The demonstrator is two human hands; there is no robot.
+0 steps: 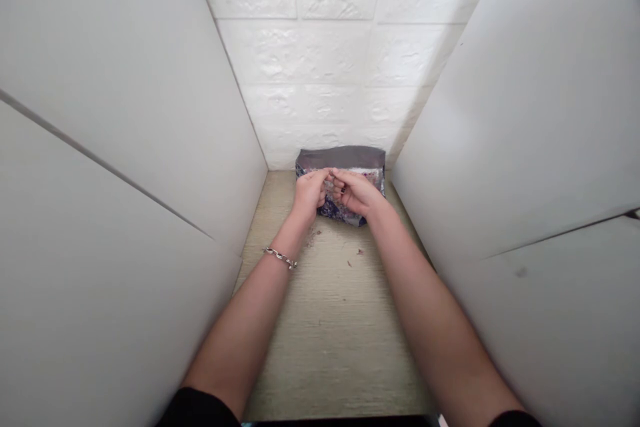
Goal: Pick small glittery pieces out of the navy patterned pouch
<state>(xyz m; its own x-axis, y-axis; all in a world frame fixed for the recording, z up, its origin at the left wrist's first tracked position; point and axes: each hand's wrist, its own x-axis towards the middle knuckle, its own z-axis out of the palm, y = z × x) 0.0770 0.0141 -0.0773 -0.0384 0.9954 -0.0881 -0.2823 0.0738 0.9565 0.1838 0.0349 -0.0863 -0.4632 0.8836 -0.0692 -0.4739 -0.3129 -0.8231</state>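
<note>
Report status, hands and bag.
Left hand and right hand meet at tiny dark piece; grip unclear. Grey-and-blue plastic bag behind, partly covered. Brown bits on pale wooden surface.

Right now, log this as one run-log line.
left hand: pinched grip | right hand: pinched grip, fingertips near left's | dark bit: at fingertips, holder unclear | patterned bag: beyond hands | crumbs: on wood-grain surface

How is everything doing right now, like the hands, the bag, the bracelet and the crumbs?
Left hand: fingertips pinched together.
Right hand: fingertips pinched, meeting the left's.
Bag: by the wall, partly hidden; can't tell if it's open.
Bracelet: worn on the left arm.
Crumbs: scattered loose.
</note>
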